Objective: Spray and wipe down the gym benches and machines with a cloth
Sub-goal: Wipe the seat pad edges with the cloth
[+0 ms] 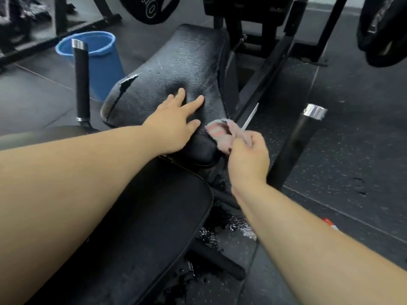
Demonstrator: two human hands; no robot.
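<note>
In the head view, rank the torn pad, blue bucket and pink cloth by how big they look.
torn pad: largest
blue bucket: farther off and partly hidden
pink cloth: smallest, bunched in the right hand

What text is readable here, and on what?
Weight plate: white outlined letters, upside down and cut off by the frame edge; too partial to read.
Seat pad, blue bucket, cloth: no text visible.
</note>
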